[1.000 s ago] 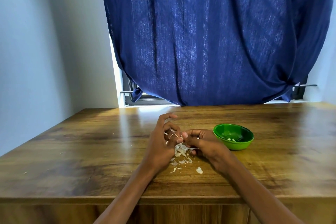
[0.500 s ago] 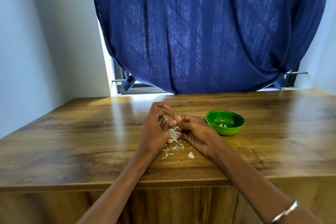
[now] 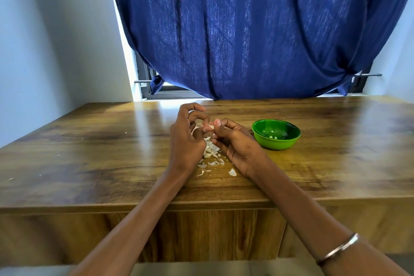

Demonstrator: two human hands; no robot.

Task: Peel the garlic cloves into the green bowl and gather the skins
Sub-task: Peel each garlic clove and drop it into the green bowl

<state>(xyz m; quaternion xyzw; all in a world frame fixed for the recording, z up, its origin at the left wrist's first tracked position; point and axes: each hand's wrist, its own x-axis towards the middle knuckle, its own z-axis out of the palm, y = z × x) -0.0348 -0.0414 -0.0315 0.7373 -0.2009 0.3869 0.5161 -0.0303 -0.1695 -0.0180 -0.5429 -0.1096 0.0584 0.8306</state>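
Both hands meet over the middle of the wooden table (image 3: 89, 141). My right hand (image 3: 237, 143) pinches a small pale garlic clove (image 3: 210, 127) between thumb and fingertips. My left hand (image 3: 186, 139) has its fingers curled and pinches a thin strip of skin hanging from that clove. Below the hands lies a pile of white garlic skins (image 3: 210, 152), with a few loose flakes nearer me. The green bowl (image 3: 289, 141) stands just right of my right hand and holds a few peeled pieces.
A dark blue curtain (image 3: 257, 29) hangs behind the table's far edge, over a window. Tiny skin scraps lie on the left part of the table. The table's front edge runs across under my forearms. A bracelet sits on my right wrist.
The camera has tilted, so hands, pile and bowl sit higher in the frame. Both hands keep working on the clove above the pile; the bowl has not moved.
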